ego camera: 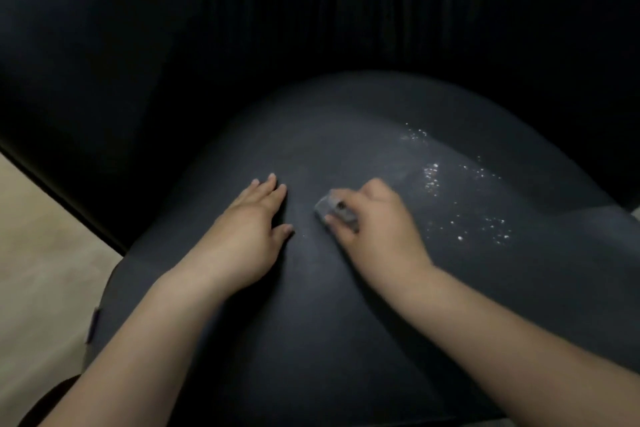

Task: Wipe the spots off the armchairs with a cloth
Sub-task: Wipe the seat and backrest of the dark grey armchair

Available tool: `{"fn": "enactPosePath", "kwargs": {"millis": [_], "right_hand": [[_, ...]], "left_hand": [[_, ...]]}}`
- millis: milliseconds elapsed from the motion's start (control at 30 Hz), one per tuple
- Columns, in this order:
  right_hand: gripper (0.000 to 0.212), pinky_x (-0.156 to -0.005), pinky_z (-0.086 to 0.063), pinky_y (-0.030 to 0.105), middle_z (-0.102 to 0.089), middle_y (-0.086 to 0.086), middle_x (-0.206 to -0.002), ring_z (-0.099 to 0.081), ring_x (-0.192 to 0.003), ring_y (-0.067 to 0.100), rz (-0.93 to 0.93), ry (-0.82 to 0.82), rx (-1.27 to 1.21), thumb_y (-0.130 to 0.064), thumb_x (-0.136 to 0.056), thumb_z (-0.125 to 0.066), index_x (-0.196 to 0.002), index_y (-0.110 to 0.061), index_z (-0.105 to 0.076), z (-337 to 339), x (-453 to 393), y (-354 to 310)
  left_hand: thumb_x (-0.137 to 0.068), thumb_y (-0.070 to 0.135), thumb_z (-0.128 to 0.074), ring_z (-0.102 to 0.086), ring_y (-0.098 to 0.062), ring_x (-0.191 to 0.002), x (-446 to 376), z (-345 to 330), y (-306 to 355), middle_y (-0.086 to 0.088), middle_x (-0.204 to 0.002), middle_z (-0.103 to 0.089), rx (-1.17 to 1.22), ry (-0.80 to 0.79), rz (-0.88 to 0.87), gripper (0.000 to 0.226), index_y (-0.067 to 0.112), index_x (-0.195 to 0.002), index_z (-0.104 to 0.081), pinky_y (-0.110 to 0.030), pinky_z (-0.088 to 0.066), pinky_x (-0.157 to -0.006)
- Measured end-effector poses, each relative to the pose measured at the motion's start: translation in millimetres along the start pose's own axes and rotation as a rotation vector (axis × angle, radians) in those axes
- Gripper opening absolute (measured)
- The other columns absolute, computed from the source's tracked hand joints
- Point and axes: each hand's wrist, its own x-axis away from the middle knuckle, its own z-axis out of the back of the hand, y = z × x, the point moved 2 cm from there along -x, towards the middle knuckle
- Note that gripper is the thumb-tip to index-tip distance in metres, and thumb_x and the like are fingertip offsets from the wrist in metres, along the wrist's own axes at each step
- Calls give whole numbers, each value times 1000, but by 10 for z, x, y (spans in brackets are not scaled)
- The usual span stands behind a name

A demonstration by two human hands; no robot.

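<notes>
Right hand grips crumpled grey cloth on smooth rounded armchair.

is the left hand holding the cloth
No, the left hand lies flat on the seat; the right hand grips the cloth.

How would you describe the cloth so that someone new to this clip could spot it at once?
Start at the broad dark grey seat cushion filling the lower frame, with glistening white spots on its right side. Left of those spots, the right hand grips a small crumpled grey cloth. It is the only pale bundle, while the left hand lies flat and empty.
</notes>
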Motion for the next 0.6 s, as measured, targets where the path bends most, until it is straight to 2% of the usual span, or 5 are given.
{"fn": "enactPosePath", "kwargs": {"millis": [100,267,433,500,600], "right_hand": [[32,-75,-48,32,-51,7,-86,-54,-83,31,68,-74,12,-30,-79,-74,-109,-22,-70,142,-7,127],[24,-77,-42,30,-47,6,-86,-52,-92,33,-207,107,109,-29,-84,-68,-107,-21,-71,503,-225,749],[34,-79,-44,29,-48,4,-88,-52,-88,27,5,-21,17,-26,-80,-72,-113,-20,-68,255,42,288],[32,-76,-39,23,-50,4,-88,-51,-86,22,-50,-24,-24,-29,-81,-72,-112,-22,-69,390,-18,404],[25,-68,-31,11,-52,-1,-85,-52,-79,12,-206,135,-76,-32,-80,-71,-104,-26,-72,759,-129,730]], "left_hand": [[-96,36,-52,0,-14,-148,-58,-24,101,2,-162,0,-38,-31,21,72,17,-154,-13,-22,1,-116],[-96,38,-51,2,-15,-148,-108,-40,182,2,-162,2,-74,-59,71,74,17,-154,-11,-30,-5,-120],[-94,40,-53,0,-15,-148,-138,-111,347,3,-162,0,-55,-27,72,74,18,-154,-14,-34,-9,-121],[-93,44,-53,1,-14,-148,-147,-121,402,4,-162,0,-48,-29,51,76,19,-154,-14,-33,-8,-121],[-91,48,-54,3,-12,-148,-145,-142,483,8,-161,1,-22,-38,-13,77,23,-153,-17,-31,-6,-120]]}}
